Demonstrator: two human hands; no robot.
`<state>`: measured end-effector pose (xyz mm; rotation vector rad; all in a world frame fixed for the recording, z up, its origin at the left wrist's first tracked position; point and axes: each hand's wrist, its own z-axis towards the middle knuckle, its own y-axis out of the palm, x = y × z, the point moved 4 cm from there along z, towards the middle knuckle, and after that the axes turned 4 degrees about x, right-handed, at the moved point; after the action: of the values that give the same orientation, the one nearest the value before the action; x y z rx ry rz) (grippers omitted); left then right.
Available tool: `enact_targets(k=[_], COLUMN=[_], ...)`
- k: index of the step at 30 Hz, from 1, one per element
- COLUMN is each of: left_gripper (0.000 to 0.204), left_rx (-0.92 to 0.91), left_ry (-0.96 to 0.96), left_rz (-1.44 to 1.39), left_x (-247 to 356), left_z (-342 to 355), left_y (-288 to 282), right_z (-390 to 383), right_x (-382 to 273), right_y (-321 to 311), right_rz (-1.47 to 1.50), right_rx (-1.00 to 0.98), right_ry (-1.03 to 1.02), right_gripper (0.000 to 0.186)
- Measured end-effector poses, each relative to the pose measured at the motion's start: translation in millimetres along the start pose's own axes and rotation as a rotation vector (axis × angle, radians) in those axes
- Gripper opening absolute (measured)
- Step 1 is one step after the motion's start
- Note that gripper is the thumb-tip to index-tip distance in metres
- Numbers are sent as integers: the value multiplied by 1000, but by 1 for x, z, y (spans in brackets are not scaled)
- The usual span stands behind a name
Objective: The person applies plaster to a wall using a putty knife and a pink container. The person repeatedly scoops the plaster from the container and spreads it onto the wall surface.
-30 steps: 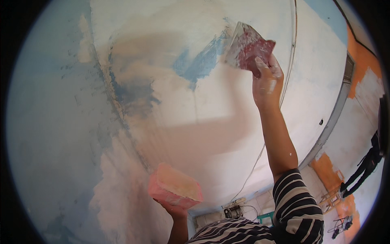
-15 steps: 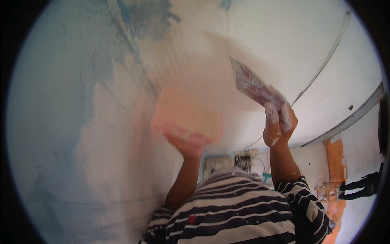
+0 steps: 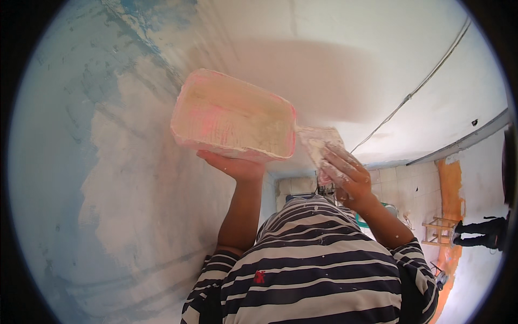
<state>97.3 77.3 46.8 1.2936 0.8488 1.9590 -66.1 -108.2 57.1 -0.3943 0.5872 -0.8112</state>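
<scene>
The tub (image 3: pixel 232 116) is left of centre, the scraper (image 3: pixel 317 139) just right of it, a cable (image 3: pixel 408 97) upper right, a stool (image 3: pixel 440 229) lower right.

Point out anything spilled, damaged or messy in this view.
Whitish residue smears the right hand and flecks the striped shirt, so both look messy. The pink tub is streaked inside. Far right, the orange paint ends in a ragged edge, so it looks patchy.

no legible text, labels, numbers or signs on the tub (image 3: pixel 216 121), trowel (image 3: pixel 315 141) or wall (image 3: pixel 377 65), small red mark (image 3: pixel 259 277) on the striped shirt (image 3: pixel 318 259), too small to read
</scene>
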Motion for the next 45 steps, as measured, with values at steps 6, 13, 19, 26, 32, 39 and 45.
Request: enact_targets(k=[6, 13, 19, 26, 32, 39, 45], left_gripper=[80, 84, 84, 85, 85, 86, 87], left_rx=[-160, 65, -143, -285, -228, -129, -138], left_ry=[227, 214, 192, 115, 46, 41, 33], left_rz=[74, 181, 214, 381, 322, 224, 255], left_x=[-7, -17, -29, -52, -42, -23, -30], left_z=[2, -5, 2, -2, -7, -5, -14], left_y=[6, 11, 3, -4, 8, 19, 18], right_z=[-20, -6, -28, 62, 95, 100, 96], right_x=[34, 18, 67, 49, 44, 43, 54], right_y=[-20, -1, -31, -94, -79, -64, -57], right_rz=[-79, -21, -147, 55, 138, 349, 436], right_rx=[170, 49, 137, 193, -113, -278, -342], right_ry=[129, -56, 46, -5, -31, 114, 157], right_gripper=[41, 32, 21, 28, 61, 82, 67])
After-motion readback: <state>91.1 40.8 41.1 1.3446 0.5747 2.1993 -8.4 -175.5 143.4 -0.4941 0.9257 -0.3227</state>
